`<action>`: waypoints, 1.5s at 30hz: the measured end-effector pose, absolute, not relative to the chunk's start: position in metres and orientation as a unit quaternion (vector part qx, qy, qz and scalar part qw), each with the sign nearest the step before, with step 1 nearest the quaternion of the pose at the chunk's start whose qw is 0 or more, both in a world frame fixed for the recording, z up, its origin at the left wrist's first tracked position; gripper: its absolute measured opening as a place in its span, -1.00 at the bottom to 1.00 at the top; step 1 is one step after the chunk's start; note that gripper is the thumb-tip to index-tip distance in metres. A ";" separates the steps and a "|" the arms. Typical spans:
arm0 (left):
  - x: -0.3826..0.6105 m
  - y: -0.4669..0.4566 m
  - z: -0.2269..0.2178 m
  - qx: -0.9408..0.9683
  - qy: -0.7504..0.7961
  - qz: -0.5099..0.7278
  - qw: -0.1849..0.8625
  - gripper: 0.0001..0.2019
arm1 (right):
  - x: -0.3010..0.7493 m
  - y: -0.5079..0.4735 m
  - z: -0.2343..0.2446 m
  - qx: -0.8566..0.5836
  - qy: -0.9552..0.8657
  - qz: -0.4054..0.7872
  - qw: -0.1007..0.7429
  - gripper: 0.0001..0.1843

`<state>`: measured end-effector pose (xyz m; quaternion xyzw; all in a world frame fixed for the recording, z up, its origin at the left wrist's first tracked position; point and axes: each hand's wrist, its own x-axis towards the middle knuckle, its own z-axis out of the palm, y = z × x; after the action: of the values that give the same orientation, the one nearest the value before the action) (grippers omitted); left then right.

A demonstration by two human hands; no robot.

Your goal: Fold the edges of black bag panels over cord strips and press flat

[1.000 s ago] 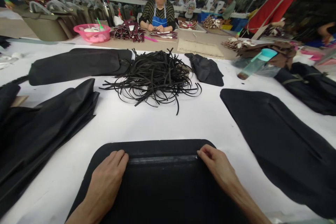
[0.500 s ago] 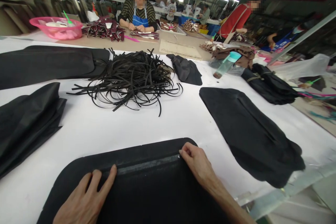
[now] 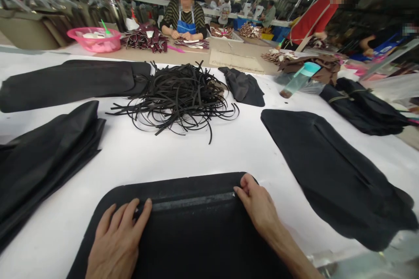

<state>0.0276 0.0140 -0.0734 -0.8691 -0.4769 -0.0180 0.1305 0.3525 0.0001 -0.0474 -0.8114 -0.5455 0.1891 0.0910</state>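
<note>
A black leather-like panel (image 3: 203, 239) with rounded corners lies before me on the white tabletop. Across its upper part runs a narrow greyish band (image 3: 193, 202). My left hand (image 3: 119, 235) rests on the panel at the band's left end, its fingers stretched out and apart. At the right end, near the panel's corner, my right hand (image 3: 258, 202) has thumb and fingers drawn together. A tiny white speck shows by its thumb; whatever the fingertips pinch is hidden.
Beyond the panel lies a heap of thin black strips (image 3: 183, 89). More black pieces lie at left (image 3: 55, 148) and right (image 3: 327, 165). A bottle with a turquoise lid (image 3: 299, 79) and a pink basin (image 3: 94, 42) stand farther back. A person in a blue apron (image 3: 186, 26) sits opposite.
The whole view has shifted, so things appear farther right. My left hand has moved slightly along the panel, its fingers closer to the band's end. My right hand keeps its place on the panel.
</note>
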 end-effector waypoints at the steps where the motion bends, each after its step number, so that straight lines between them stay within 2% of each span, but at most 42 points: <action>1: 0.029 0.014 -0.070 -0.862 -0.490 -0.020 0.129 -0.44 | 0.352 -0.001 -0.049 -0.806 -0.564 0.163 0.075 -0.86; 5: 0.035 0.014 -0.060 -0.832 -0.544 -0.021 0.105 -0.51 | 0.347 -0.009 -0.049 -0.765 -0.642 0.030 0.022 -0.87; 9: 0.045 0.017 -0.058 -0.807 -0.580 -0.063 0.092 -0.58 | 0.327 -0.012 -0.043 -0.704 -0.702 -0.073 0.074 -0.69; 11: 0.057 0.017 -0.060 -0.837 -0.538 -0.070 0.070 -0.52 | 0.309 -0.012 -0.042 -0.650 -0.750 -0.062 0.103 -0.65; 14: 0.080 0.019 -0.063 -0.903 -0.429 -0.035 -0.004 -0.43 | 0.284 -0.009 -0.048 -0.576 -0.810 -0.037 0.103 -0.59; 19: 0.097 0.024 -0.057 -0.910 -0.408 0.036 -0.067 -0.49 | 0.277 -0.009 -0.063 -0.556 -0.828 -0.035 0.062 -0.49; 27: 0.108 0.020 -0.054 -0.905 -0.421 0.036 -0.049 -0.44 | 0.275 -0.006 -0.055 -0.556 -0.829 -0.061 0.020 -0.43; 33: 0.106 0.020 -0.048 -0.908 -0.415 0.031 -0.054 -0.51 | 0.307 -0.015 -0.063 -0.542 -0.835 -0.079 0.060 -0.46; 37: 0.086 0.018 -0.049 -0.904 -0.422 0.029 -0.060 -0.52 | 0.340 -0.022 -0.070 -0.529 -0.839 -0.107 0.070 -0.46; 45: 0.020 0.015 -0.052 -0.861 -0.508 0.024 -0.025 -0.41 | 0.363 -0.027 -0.071 -0.555 -0.823 -0.112 0.049 -0.54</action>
<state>0.0196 0.0150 -0.0520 -0.8607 -0.5080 0.0237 -0.0254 0.3630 -0.0266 -0.0710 -0.5547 -0.8230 -0.1123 0.0489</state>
